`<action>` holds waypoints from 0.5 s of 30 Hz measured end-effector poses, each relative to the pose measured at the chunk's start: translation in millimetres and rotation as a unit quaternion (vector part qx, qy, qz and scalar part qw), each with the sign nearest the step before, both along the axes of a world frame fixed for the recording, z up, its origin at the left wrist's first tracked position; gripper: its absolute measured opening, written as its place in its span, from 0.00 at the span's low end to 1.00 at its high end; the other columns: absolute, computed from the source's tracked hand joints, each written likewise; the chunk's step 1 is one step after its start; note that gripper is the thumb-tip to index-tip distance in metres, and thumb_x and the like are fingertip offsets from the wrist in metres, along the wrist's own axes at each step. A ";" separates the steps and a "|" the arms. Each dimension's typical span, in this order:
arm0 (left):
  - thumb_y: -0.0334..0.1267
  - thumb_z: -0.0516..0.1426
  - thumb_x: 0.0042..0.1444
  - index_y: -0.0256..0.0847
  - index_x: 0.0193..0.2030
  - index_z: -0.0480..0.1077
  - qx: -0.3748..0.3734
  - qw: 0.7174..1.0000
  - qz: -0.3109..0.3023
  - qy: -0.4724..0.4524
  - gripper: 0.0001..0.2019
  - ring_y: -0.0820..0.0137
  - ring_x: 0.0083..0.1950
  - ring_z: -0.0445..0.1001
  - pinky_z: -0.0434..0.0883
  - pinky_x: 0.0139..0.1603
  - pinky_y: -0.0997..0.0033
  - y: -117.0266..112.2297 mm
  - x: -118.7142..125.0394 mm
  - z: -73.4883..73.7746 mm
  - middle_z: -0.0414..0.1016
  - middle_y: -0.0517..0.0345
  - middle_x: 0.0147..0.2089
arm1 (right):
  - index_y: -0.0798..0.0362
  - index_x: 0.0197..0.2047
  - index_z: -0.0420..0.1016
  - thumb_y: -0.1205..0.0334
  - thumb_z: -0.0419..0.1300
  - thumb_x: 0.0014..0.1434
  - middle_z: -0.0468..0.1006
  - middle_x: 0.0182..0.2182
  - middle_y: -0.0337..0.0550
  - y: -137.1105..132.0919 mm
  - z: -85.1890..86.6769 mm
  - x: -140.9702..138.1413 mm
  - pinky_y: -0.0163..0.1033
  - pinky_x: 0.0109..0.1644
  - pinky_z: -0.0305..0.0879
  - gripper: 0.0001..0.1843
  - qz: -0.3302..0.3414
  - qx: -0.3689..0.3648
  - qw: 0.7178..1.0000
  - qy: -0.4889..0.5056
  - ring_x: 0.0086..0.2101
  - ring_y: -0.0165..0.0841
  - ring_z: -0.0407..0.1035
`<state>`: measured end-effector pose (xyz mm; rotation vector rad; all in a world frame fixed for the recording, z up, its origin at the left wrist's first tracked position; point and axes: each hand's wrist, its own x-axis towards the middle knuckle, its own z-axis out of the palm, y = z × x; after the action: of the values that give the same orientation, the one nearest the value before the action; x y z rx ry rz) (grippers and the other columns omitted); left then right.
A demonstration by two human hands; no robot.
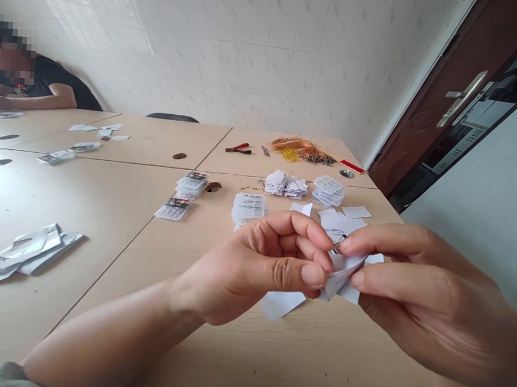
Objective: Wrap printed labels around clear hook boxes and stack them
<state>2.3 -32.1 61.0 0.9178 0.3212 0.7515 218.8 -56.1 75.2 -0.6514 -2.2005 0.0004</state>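
A: Hands?

B: Left hand (271, 264) curled, thumb and fingertips pinching the folded white paper (341, 278). Right hand (422, 303) almost closed, pinching its other side.

A: Location?

B: Held above the tabletop (213, 354), toward its right edge, over a loose white slip (283, 305).

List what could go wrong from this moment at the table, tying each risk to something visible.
The white paper pinched between the left hand and right hand might tear or slip. The loose white slips beside them could get knocked and scattered, perhaps mixing with the stacked card packets.
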 end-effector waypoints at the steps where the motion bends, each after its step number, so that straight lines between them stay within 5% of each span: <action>1: 0.33 0.71 0.54 0.39 0.37 0.81 0.000 1.000 -0.004 -0.001 0.06 0.74 0.36 0.76 0.74 0.40 0.77 0.2 0.3 0.1 0.79 0.59 0.34 | 0.43 0.40 0.75 0.74 0.61 0.62 0.82 0.40 0.39 0.4 1.8 -0.8 0.35 0.36 0.81 0.13 0.006 0.002 1.000 -0.002 0.35 0.31 0.82; 15: 0.30 0.71 0.53 0.39 0.36 0.81 -0.021 0.999 -0.033 -0.009 0.05 0.75 0.33 0.75 0.74 0.39 0.78 2.4 0.2 -2.4 0.79 0.59 0.32 | 0.41 0.38 0.72 0.74 0.60 0.62 0.81 0.41 0.39 2.4 1.2 1.2 0.37 0.36 0.83 0.14 0.010 0.018 1.000 0.000 0.36 0.32 0.82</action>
<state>2.6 -29.7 58.5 0.8776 0.2880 0.6901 220.0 -53.7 76.4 -0.6093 -2.2012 -0.0300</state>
